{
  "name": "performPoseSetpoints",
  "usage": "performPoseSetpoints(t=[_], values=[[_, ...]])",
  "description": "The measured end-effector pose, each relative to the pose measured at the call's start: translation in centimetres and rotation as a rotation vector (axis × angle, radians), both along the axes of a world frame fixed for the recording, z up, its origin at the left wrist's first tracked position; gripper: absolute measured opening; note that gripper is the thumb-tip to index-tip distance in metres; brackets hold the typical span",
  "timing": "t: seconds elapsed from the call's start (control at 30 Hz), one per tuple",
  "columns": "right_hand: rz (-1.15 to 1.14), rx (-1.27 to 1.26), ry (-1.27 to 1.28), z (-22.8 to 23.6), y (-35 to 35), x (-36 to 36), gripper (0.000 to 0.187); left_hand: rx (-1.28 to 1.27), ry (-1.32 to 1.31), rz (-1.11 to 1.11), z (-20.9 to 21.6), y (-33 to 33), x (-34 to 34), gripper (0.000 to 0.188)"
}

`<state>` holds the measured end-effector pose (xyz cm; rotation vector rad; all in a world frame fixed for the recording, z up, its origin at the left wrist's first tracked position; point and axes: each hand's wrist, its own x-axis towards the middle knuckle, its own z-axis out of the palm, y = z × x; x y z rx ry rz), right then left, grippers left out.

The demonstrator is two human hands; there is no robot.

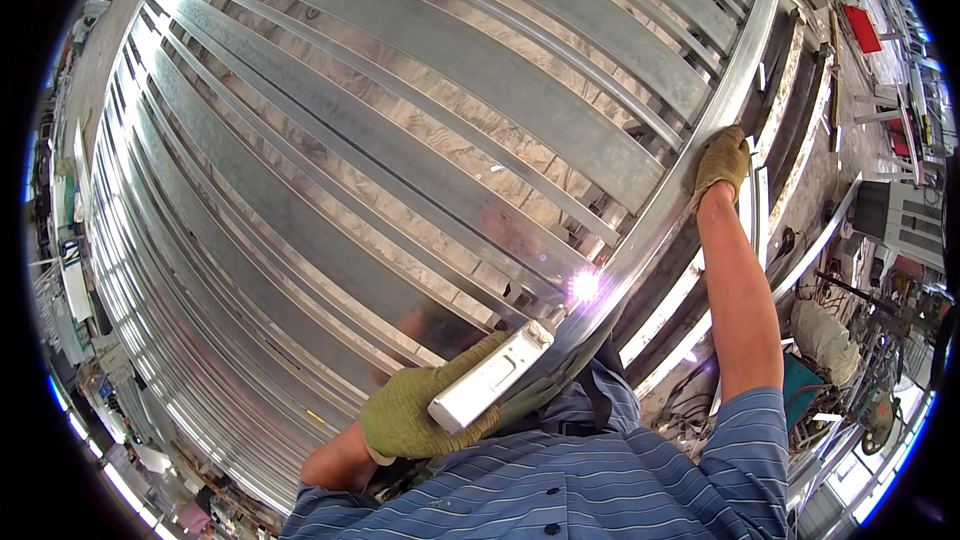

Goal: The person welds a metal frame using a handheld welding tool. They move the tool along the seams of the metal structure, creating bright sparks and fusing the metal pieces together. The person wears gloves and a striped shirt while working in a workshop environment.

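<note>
My left hand [415,410], in a green knit glove, grips a white welding torch handle [490,377] that points up and right. At its tip a bright arc [584,286] burns where a flat steel slat meets the long galvanized edge rail [700,140]. My right hand [722,162], also in a green glove, grips that edge rail farther up, arm stretched out. The rail borders a large frame of parallel galvanized steel slats [400,140] that fills most of the view.
Bare concrete floor [480,130] shows between the slats. More steel rails and white strips [790,140] lie along the right side of the frame. A red object [862,28], cables and workshop clutter [850,320] sit at the right; more clutter lines the left rim.
</note>
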<state>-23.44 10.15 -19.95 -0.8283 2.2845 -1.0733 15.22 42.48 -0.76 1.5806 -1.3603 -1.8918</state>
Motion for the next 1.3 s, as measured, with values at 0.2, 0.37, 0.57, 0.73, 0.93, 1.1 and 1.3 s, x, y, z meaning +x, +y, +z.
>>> performPoseSetpoints(t=[0.2,0.37,0.57,0.73,0.93,1.1,1.3], values=[[0.0,0.008,-0.079,-1.0,-0.5,-1.3,0.066,-0.071,0.004,-0.001,-0.8,0.7,0.0,0.085],[0.01,0.04,-0.08,0.1,-0.1,-0.2,0.065,-0.069,-0.001,0.016,-0.8,1.1,0.0,0.086],[-0.015,0.023,-0.048,0.3,-0.2,0.0,0.062,-0.051,-0.038,-0.022,-0.6,1.1,0.2,0.086],[-0.011,-0.001,-0.085,0.2,-0.1,0.0,0.06,-0.082,-0.046,-0.012,-0.5,1.4,0.2,0.082],[-0.042,-0.034,-0.089,0.0,-0.1,0.2,0.059,-0.066,-0.021,-0.006,-0.4,1.2,0.2,0.084],[-0.004,0.019,-0.059,0.0,-0.2,-0.2,0.06,-0.087,-0.019,0.011,-0.5,1.7,0.3,0.084],[0.008,-0.035,-0.106,-2.5,-0.8,-1.1,0.063,-0.119,-0.029,0.002,-0.4,1.7,0.3,0.081]])
